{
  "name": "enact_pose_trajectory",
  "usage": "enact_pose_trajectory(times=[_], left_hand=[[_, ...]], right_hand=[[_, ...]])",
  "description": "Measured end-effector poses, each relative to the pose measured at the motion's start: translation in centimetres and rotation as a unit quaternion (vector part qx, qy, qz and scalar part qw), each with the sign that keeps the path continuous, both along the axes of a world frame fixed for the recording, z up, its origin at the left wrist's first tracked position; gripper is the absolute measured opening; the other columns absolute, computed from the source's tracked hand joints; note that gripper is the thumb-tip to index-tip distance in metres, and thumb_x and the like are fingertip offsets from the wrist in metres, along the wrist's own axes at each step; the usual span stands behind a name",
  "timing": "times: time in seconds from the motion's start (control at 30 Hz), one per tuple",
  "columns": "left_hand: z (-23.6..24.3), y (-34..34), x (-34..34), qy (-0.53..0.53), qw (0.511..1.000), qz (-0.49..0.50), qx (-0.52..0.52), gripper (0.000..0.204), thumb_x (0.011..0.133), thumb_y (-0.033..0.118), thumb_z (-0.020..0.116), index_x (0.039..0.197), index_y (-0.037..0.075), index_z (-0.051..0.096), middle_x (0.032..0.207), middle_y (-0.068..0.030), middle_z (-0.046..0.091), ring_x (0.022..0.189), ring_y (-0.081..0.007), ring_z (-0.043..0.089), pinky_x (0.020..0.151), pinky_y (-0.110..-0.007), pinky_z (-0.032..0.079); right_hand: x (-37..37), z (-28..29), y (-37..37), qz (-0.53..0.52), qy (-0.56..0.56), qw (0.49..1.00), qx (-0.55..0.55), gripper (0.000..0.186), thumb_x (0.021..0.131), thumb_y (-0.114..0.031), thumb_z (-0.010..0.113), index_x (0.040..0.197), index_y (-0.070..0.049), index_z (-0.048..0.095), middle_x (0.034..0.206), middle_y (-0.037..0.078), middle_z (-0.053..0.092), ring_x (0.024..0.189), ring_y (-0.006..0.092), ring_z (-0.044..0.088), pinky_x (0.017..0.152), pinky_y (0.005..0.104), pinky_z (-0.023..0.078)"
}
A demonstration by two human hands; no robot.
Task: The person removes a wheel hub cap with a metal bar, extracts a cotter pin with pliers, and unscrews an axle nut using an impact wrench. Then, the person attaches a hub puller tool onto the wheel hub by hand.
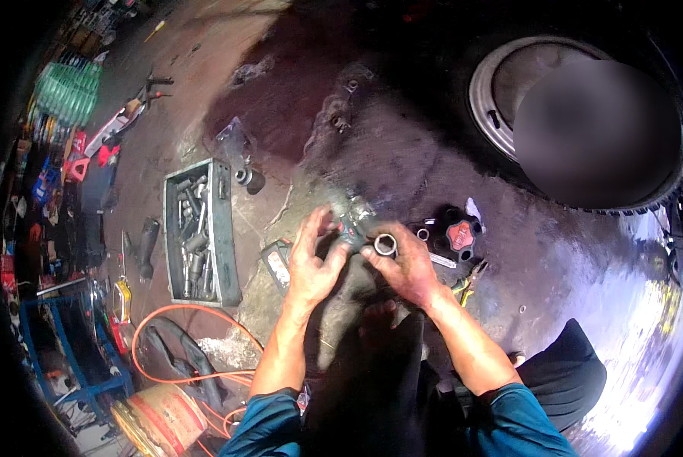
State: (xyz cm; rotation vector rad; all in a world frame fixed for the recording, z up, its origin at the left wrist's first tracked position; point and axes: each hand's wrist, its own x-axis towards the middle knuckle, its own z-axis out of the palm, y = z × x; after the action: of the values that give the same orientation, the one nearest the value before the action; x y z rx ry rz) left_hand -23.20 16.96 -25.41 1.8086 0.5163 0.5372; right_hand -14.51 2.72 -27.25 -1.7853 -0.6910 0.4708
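Observation:
In front of me, my left hand [315, 263] curls its fingers and thumb around a dark power tool [349, 232] with red marks. The tool's metallic far end is smeared by motion, so its exact kind is unclear. My right hand [410, 266] is on the other side of the tool, closed on a steel socket [385, 244] whose round opening faces up. Whether the right fingers also touch the tool is hidden. Beside my left wrist lies a dark piece with a pale label [278, 263], resembling a battery pack, partly covered by the hand.
A grey metal tray [233, 251] of sockets stands left, with a loose socket [243, 177] near it. Yellow-handled pliers [471, 286] and a black-and-red knob-shaped part [461, 234] lie right. An orange hose [147, 324] loops lower left. A large wheel [482, 99] lies far right, partly blurred.

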Motion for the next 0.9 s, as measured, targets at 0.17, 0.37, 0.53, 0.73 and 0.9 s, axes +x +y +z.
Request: enact_pose_trajectory(times=[0.17,0.37,0.53,0.73,0.9], left_hand=[[-3.3,-0.2,-1.4,0.281,0.855,-0.12,0.419,0.068,0.065,0.003,0.058,0.129,-0.003,0.036,0.111,-0.0203,0.052,0.105,-0.0354,0.047,0.094,-0.044,0.034],[-6.6,-0.6,-0.2,0.377,0.8,-0.106,0.454,0.063,0.068,0.002,0.054,0.128,-0.006,0.034,0.094,-0.0222,0.055,0.084,-0.0352,0.057,0.07,-0.043,0.049],[-1.7,0.5,0.7,0.448,0.83,-0.151,0.296,0.062,0.065,0.016,0.065,0.122,0.001,0.044,0.101,-0.0242,0.06,0.09,-0.0388,0.06,0.077,-0.046,0.047],[0.8,-1.9,-0.7,0.246,0.93,-0.266,0.067,0.051,0.064,0.012,0.071,0.111,0.001,0.053,0.103,-0.0121,0.06,0.098,-0.027,0.056,0.086,-0.036,0.044],[-1.0,-4.9,-0.4,0.173,0.945,-0.269,0.072,0.033,0.067,0.014,0.073,0.096,0.005,0.061,0.092,-0.0116,0.062,0.086,-0.0269,0.059,0.076,-0.037,0.048]], right_hand=[[0.9,-0.2,-1.1,-0.04,-0.093,0.994,0.046,0.027,0.077,-0.011,0.067,0.1,-0.004,0.055,0.096,0.011,0.061,0.092,0.0203,0.059,0.078,0.0314,0.047],[3.3,-0.2,-3.5,-0.29,0.508,0.759,0.286,0.022,0.086,-0.029,0.06,0.08,-0.009,0.051,0.067,0.004,0.055,0.057,0.0184,0.058,0.059,0.0354,0.052],[5.2,-4.6,-6.9,-0.331,0.586,0.664,0.325,0.02,0.084,-0.035,0.061,0.082,-0.017,0.053,0.062,-0.001,0.051,0.065,0.018,0.057,0.071,0.0434,0.05],[6.7,-2.7,-5.9,-0.289,0.64,0.57,0.427,0.015,0.087,-0.03,0.055,0.087,-0.015,0.057,0.067,0.005,0.055,0.075,0.0277,0.061,0.078,0.0481,0.05],[7.4,0.2,-6.0,-0.314,0.644,0.546,0.436,0.023,0.087,-0.03,0.057,0.075,-0.011,0.054,0.064,0.005,0.054,0.075,0.0297,0.061,0.073,0.0475,0.051]])
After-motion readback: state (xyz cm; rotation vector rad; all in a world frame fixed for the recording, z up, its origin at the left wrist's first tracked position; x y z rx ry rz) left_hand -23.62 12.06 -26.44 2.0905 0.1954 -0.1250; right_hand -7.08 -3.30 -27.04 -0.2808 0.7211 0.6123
